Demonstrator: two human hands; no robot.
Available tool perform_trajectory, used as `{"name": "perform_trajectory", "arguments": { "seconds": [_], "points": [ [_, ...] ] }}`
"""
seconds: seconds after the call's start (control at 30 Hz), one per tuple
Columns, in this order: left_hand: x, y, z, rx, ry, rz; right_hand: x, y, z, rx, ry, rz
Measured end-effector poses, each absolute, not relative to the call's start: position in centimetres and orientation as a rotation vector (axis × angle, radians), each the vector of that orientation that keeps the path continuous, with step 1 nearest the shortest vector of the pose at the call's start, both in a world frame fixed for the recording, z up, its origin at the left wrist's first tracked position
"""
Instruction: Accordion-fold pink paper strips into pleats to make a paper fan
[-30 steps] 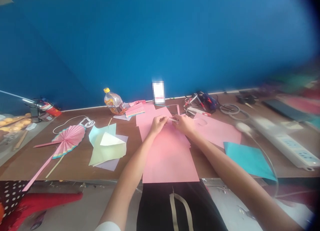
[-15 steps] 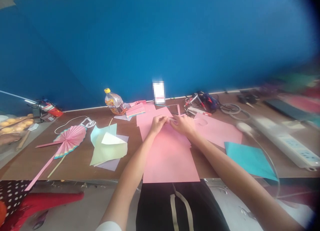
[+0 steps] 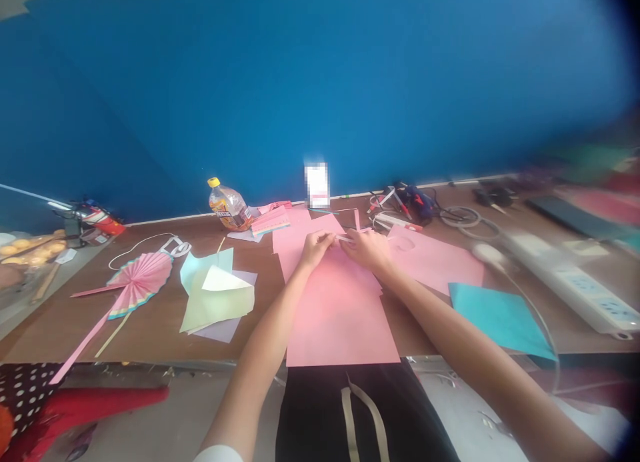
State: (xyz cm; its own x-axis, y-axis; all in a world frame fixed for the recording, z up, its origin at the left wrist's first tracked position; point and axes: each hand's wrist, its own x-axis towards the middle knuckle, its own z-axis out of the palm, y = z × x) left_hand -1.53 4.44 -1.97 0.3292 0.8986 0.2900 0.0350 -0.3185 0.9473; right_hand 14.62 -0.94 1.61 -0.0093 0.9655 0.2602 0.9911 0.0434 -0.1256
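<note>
Both my hands meet over a stack of pink paper sheets (image 3: 340,315) on a brown table (image 3: 150,329). My left hand (image 3: 316,247) is closed, its fingertips pinching one end of a thin pale strip (image 3: 345,237). My right hand (image 3: 367,247) is closed on the strip's other end. The strip is small and partly hidden by my fingers.
A pleated pink paper fan (image 3: 136,279) lies at left beside pale green sheets (image 3: 217,295). A plastic bottle (image 3: 229,205) lies near the blue wall. At right are a teal sheet (image 3: 500,319), a white power strip (image 3: 575,282), and tangled cables and tools (image 3: 415,205).
My hands have drawn slightly closer together on the strip; otherwise nothing has moved.
</note>
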Motion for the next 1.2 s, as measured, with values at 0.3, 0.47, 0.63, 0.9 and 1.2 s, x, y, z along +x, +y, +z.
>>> {"name": "perform_trajectory", "arguments": {
  "seconds": [0.3,0.47,0.63,0.9,1.2],
  "points": [
    [-1.50,4.30,-1.77,1.636,0.860,1.137,14.72,-1.10,1.81,-1.972,-2.063,-0.119],
    [-1.52,4.39,-1.91,1.589,0.862,1.128,14.75,-1.29,2.21,-1.928,-2.127,-0.094],
    [-1.59,4.42,-1.84,1.589,0.861,1.125,14.58,-1.26,2.16,-1.945,-2.134,-0.098],
    [-1.65,4.53,-2.00,1.625,0.873,1.126,14.57,-1.11,1.82,-1.969,-2.108,-0.159],
    [-1.57,4.39,-1.95,1.575,0.888,1.126,14.78,-0.96,1.44,-1.907,-2.096,-0.104]
  ]
}}
